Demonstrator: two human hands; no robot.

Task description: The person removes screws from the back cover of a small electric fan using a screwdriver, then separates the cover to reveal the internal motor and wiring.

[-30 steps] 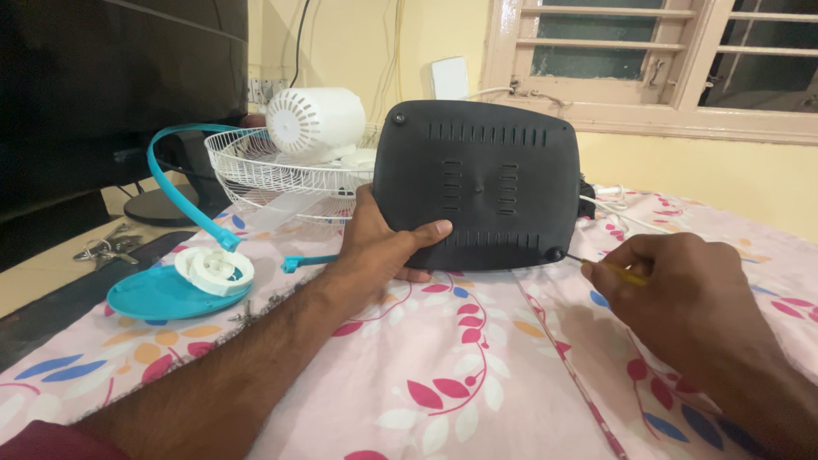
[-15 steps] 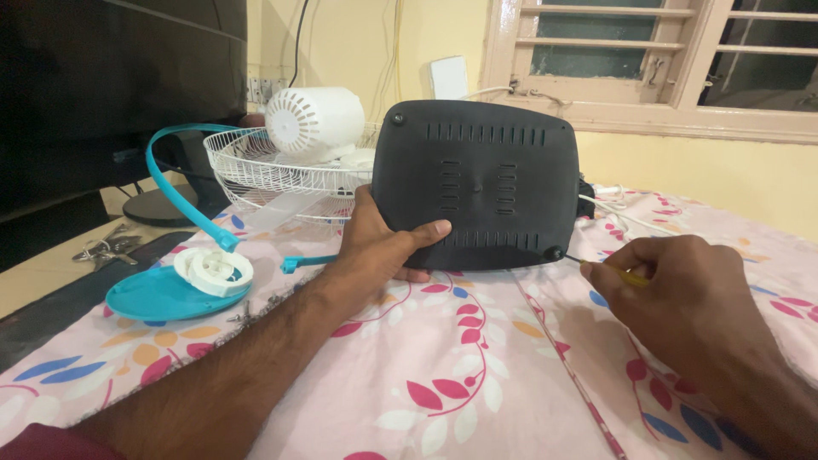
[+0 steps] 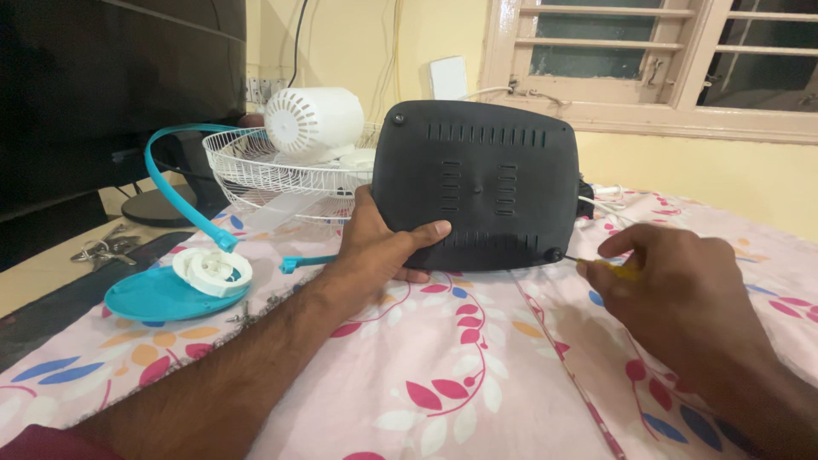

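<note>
- Two bare hands at work on one dark grey plastic base plate (image 3: 477, 183), which stands upright on its lower edge on a floral-print cloth (image 3: 443, 375), underside with vent slots turned toward the camera.
- Left hand (image 3: 383, 243): wrapped around the plate's lower left corner; thumb lies across the near face, the other fingers go behind or under the edge. Closed grip, holding the plate upright.
- Right hand (image 3: 673, 277): fingers curled shut around a yellow-handled screwdriver (image 3: 618, 267); most of the handle is hidden inside the fist.
- Thin shaft of the screwdriver points left, tip at the screw recess (image 3: 554, 254) in the plate's lower right corner. Whether the tip is seated in the screw head: cannot tell.
- A second screw recess shows at the plate's upper left corner.
- Behind the plate, to the left: white wire fan guard (image 3: 273, 175) lying flat, with the white motor housing (image 3: 313, 122) resting on it.
- Further left on the cloth: teal disc (image 3: 149, 296) carrying a white round part (image 3: 213, 269); a curved teal strip (image 3: 175, 183) rises from beside it.
- Bunch of keys (image 3: 102, 247) on the table edge, well apart from both hands.
- White cable (image 3: 618, 213) runs along the cloth behind the right hand.
- Window frame (image 3: 648, 64) on the wall behind.
</note>
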